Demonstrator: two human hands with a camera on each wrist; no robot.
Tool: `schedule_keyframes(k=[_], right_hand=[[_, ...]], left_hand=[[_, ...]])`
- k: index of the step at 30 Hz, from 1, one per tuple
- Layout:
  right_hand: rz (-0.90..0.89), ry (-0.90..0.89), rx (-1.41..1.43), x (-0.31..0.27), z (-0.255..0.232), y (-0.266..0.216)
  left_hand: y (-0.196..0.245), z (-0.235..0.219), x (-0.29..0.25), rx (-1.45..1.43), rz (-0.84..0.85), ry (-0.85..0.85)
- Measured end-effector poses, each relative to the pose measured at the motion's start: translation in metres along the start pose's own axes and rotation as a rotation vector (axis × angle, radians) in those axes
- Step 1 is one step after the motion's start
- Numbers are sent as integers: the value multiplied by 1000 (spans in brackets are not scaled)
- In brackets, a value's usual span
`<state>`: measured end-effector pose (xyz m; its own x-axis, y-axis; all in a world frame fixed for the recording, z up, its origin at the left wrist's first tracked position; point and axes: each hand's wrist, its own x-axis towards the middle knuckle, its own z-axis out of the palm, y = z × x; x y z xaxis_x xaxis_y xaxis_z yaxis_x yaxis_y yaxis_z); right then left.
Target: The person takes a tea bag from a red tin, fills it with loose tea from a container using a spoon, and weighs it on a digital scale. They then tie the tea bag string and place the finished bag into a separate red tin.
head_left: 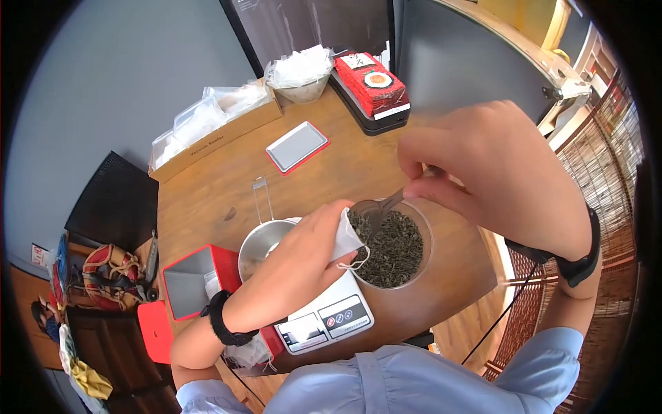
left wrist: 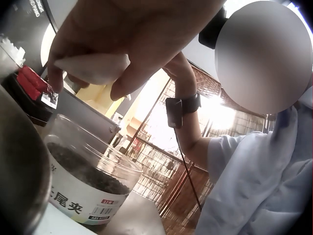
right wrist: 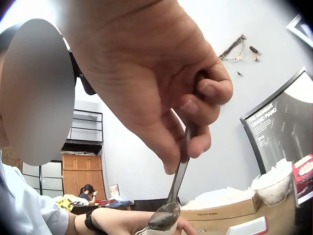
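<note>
Clear jar (left wrist: 110, 161) ×1 (lbl. (left wrist: 80, 200) incl. 尾夹) of dk. leaves (head_left: 393, 252) sat on table (head_left: 358, 165); L hand (head_left: 296, 255) pinched 1 white bag (head_left: 347, 238), R hand (head_left: 483, 162) gripped 1 spoon (right wrist: 179, 181) at its mouth; 1 carton (right wrist: 220, 210) read "Vacuum Sealer".

I sit in a room with a packing corner for dried leaves; whether it is a home, an office or a shop I cannot tell. My brown wooden table (head_left: 227, 186) bears a flat white digital scale (head_left: 331, 310), a clear round plastic tub (left wrist: 85, 198) of dark dried leaves (head_left: 393, 248) and a brown cardboard box (head_left: 227, 138) printed "Vacuum Sealer", stuffed with clear plastic bags (head_left: 196, 124). Around me, a black-framed grey poster (right wrist: 288, 127), a brown woven slatted blind (head_left: 593, 172) and an orange-brown wooden cupboard (right wrist: 83, 176) look furnished rather than industrial.
</note>
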<state>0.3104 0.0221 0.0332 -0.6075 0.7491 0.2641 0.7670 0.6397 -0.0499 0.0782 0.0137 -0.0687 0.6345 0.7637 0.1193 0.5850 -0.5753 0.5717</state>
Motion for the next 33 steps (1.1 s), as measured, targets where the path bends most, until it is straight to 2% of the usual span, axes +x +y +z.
schedule_keyframes(k=[3, 5, 7, 9, 11, 15, 19, 22, 24, 27, 31, 33], right_hand=[[-66, 25, -122, 0, -6, 0], [-102, 152, -232, 4, -6, -8], [-65, 154, -141, 8, -24, -23], [-21, 158, -60, 10, -32, -23], [-174, -24, -353, 9, -30, -11], [-186, 70, -379, 5, -28, -4], [-127, 3, -243, 0, -38, 2], [-117, 6, -199, -2, -38, 7], [-116, 18, -188, -4, -39, 11], [-59, 32, -111, -7, -43, 17], [76, 21, -22, -14, -45, 12], [144, 27, 18, -19, -44, 16]], left_hand=[[5, 4, 10, -49, -13, -1], [8, 4, 14, -69, -13, 10], [10, 4, 17, -89, -27, 26], [11, 4, 21, -120, 51, -6], [12, 4, 22, -129, 47, 0], [14, 6, 24, -207, 6, 16], [15, 6, 25, -281, -13, -9], [14, 8, 26, -260, 57, 44], [18, 6, 27, -324, -29, -5], [14, 8, 27, -479, -54, -67], [10, 10, 27, -482, -74, -101], [10, 8, 28, -560, -185, -196]])
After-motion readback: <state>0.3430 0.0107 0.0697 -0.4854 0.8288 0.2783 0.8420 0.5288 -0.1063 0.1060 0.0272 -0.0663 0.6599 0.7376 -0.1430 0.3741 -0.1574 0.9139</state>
